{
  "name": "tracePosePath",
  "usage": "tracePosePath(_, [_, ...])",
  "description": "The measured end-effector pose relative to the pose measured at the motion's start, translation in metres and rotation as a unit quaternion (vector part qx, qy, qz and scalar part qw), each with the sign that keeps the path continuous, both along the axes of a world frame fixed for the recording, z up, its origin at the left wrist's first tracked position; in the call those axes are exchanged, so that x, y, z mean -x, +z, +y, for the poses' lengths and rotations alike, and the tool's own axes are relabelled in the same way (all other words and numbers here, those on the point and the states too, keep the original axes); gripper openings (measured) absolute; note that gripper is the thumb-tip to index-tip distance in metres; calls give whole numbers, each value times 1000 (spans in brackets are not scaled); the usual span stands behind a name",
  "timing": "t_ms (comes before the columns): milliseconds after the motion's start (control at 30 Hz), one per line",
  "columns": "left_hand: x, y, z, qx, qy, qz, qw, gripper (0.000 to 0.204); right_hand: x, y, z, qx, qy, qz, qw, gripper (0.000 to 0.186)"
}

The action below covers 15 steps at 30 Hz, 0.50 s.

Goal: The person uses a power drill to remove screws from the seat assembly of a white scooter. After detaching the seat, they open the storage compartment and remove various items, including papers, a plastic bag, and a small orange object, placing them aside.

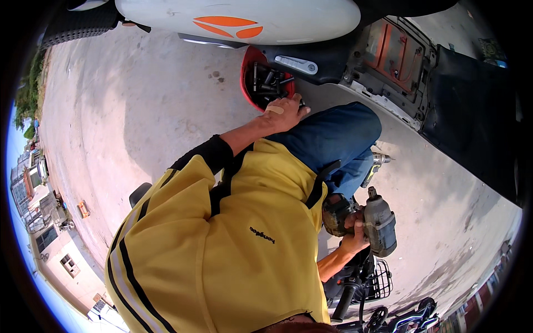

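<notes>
My left hand, with a bandage strip on its back, is at the near rim of a red bowl. Several black cylindrical sockets lie in this bowl. The fingers are closed, and a small dark piece, looking like a socket, shows between them. My right hand grips the handle of a cordless impact wrench, held beside my right side with its drive end toward the scooter. Part of its handle and battery is hidden by my fingers and body.
A white scooter with orange marks stands ahead; its open footboard bay shows orange straps. A drill is beyond my knee. Parked two-wheelers stand at lower right. An orange object lies on the concrete, left.
</notes>
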<state>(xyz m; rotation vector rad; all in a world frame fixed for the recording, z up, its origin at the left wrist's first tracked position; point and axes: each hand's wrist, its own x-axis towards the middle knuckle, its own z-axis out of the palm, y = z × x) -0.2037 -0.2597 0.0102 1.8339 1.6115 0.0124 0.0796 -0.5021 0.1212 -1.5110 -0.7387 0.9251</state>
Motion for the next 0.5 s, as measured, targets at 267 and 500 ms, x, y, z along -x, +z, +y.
tracePosePath(267, [-26,-181,31,18,16,-67,997,43,1,-12,3,106,-21,-201,974,13])
tracePosePath(500, [22,-148,46,-152,3,167,974,44,18,-17,5,111,-30,-133,984,12])
